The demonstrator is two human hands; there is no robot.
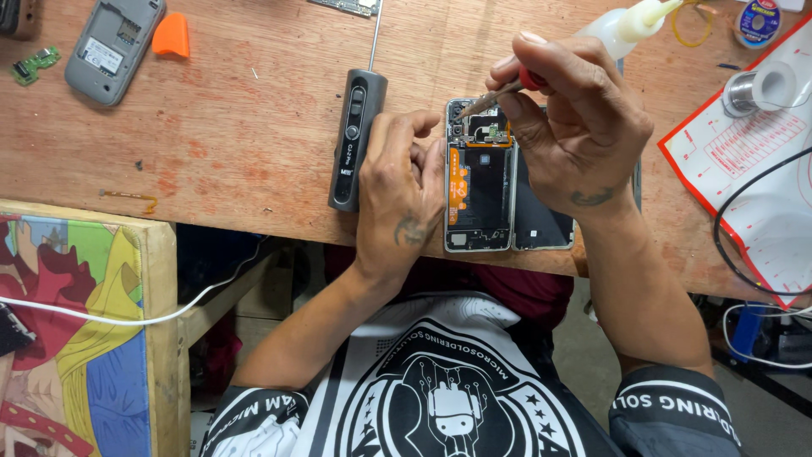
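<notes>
Wooden workbench [254,118], seen from above, on which an opened smartphone [480,182] lay face down near the front edge, its back cover [541,222] set just beside it on the right. The left hand [399,190] rested against the phone's left side, fingers curled along the metal frame and steadying it rather than lifting it. The right hand [575,127] was closed in a pinch grip on a red-collared precision screwdriver [499,91], whose tip met the upper board area near the camera module [484,131]. The phone was judged light, rigid and flat, but fragile where open: the orange flex cable [458,186] and exposed board would tolerate little pressure, so the frame edges were the sound place to hold it, and the smooth casing could slide on the wood. An electric screwdriver [353,140], grey and bar-shaped, lay touching the left hand's outer side. Farther off were a grey handset shell [112,46], an orange plectrum-shaped pry tool [172,36], a small green circuit board [34,64], a squeeze bottle [626,25], a solder spool [755,89] and a red-bordered mat [761,169]
</notes>
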